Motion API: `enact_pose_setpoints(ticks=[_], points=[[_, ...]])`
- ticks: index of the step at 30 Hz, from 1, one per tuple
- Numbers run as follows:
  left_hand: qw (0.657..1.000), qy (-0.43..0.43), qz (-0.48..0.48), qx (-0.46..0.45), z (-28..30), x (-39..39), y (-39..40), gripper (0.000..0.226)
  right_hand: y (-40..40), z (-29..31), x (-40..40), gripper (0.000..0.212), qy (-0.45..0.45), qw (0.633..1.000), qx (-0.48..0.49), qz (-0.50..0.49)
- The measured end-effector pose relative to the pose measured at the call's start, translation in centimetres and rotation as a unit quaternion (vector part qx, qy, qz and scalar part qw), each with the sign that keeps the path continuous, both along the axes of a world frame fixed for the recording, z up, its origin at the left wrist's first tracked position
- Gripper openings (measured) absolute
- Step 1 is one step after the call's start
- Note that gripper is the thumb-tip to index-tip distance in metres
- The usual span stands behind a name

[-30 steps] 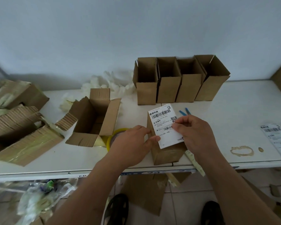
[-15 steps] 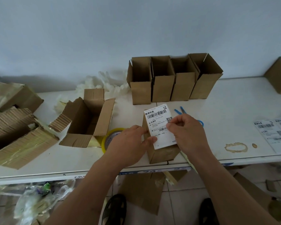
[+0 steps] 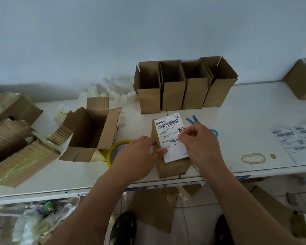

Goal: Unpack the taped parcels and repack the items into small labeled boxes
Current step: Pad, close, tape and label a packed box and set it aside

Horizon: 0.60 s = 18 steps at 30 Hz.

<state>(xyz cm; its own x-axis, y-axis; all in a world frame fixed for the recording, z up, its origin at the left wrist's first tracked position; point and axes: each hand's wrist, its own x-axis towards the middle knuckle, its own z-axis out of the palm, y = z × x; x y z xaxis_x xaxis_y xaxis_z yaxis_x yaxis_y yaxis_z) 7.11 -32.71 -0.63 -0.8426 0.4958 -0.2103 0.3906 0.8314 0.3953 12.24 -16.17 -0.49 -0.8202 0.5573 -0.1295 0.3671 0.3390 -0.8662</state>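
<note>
Here, both hands, left [image 3: 136, 154] and right [image 3: 200, 144], pinch one shipping label [image 3: 170, 137] on a small box [image 3: 171, 165] at the worktop [image 3: 245, 121] edge; four open boxes [image 3: 184, 85] behind.

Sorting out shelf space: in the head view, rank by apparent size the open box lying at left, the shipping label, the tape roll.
1. Open box
2. Shipping label
3. Tape roll, partly hidden behind the left hand, so its rank is unsure.

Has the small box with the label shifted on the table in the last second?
No. The small box sits at the same table seam and front edge; only the camera moved.
</note>
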Motion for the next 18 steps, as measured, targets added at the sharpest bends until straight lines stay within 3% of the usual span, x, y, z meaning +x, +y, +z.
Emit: enact_pose_setpoints(ticks=[18], points=[[1.000, 0.013, 0.001, 0.001, 0.37, 0.35, 0.33, 0.053, -0.30, 0.06, 0.09, 0.012, -0.017, 0.999, 0.023, 0.017]])
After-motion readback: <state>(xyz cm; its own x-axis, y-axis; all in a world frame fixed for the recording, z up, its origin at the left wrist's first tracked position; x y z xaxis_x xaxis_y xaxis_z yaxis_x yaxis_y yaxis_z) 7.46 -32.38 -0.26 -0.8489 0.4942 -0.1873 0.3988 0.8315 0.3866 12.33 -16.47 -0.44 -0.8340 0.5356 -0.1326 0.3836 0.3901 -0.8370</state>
